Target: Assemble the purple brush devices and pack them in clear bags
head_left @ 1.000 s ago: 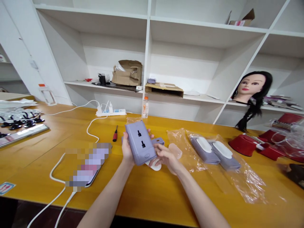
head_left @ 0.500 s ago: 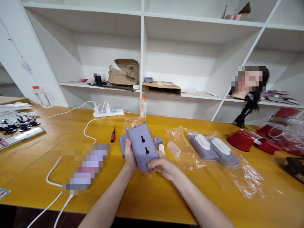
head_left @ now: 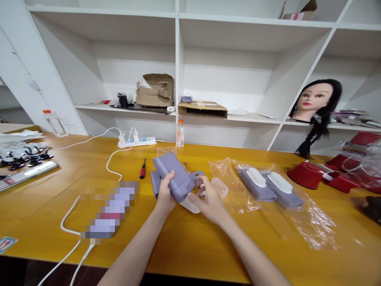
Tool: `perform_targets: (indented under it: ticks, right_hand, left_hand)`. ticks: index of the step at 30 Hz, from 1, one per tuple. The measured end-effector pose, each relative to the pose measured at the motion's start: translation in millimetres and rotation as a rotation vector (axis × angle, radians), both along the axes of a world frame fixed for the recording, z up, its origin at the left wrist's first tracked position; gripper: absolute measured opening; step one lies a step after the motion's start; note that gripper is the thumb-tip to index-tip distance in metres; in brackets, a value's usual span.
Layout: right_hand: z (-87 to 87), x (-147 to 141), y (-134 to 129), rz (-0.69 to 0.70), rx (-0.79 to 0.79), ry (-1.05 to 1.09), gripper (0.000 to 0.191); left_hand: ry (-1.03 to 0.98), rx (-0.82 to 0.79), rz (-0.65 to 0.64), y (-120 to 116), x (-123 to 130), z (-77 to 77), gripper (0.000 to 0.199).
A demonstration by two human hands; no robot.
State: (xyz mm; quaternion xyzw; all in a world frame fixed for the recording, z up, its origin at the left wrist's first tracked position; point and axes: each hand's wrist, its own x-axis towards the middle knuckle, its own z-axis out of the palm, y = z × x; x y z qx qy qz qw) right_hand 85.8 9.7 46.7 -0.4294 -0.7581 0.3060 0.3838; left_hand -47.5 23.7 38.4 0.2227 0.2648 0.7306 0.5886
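Box, lavender [head_left: 172, 171]: one, resting in the left hand [head_left: 166, 192], which is grasping its near side; long axis is running from far left towards the right hand [head_left: 210, 200]. Right hand: fingers parted, hovering at the box's near right end; contact cannot be told. Left hand is sitting nearer the box's middle. Screwdriver, red-handled [head_left: 143, 171]: lying beyond the left hand, leftward.

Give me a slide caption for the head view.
Left hand holds a lavender casing, right hand at its near end, screwdriver leftward.
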Motion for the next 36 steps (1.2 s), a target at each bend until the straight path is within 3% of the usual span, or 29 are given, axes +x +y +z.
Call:
perform_targets:
  ticks: [5, 8, 11, 15, 20, 23, 30, 36]
  right_hand:
    - [9.8, 9, 10, 0.285, -0.692, 0.332, 0.035]
    - [2.4, 9, 9, 0.370, -0.847, 0.353, 0.039]
    - [-5.5, 9, 7, 0.376, -0.916, 0.344, 0.041]
    - [-7.1, 13, 5, 0.366, -0.918, 0.393, 0.040]
    - [-6.7, 12, 3, 0.253, -0.796, 0.414, 0.034]
    - [-11.4, 8, 2, 0.237, -0.811, 0.383, 0.036]
    - [-18.2, 9, 5, 0.245, -0.811, 0.363, 0.035]
    - [-15.5, 10, 1, 0.274, -0.663, 0.394, 0.023]
  left_hand:
    - [0.007, 0.156, -0.274, -7, 0, -2.5, 0.043]
    - [0.086, 0.183, -0.392, -14, 3, -4.7, 0.049]
    - [0.154, 0.221, -0.400, -19, 6, -5.3, 0.049]
    - [0.191, 0.183, -0.330, -18, 9, -4.5, 0.047]
    - [0.229, 0.030, -0.127, -13, 8, -3.3, 0.051]
    - [0.268, -0.002, -0.047, -12, 8, -4.7, 0.050]
    - [0.318, -0.001, 0.032, -12, 16, -15.5, 0.038]
    - [0.404, -0.116, 0.075, -13, 17, -6.8, 0.031]
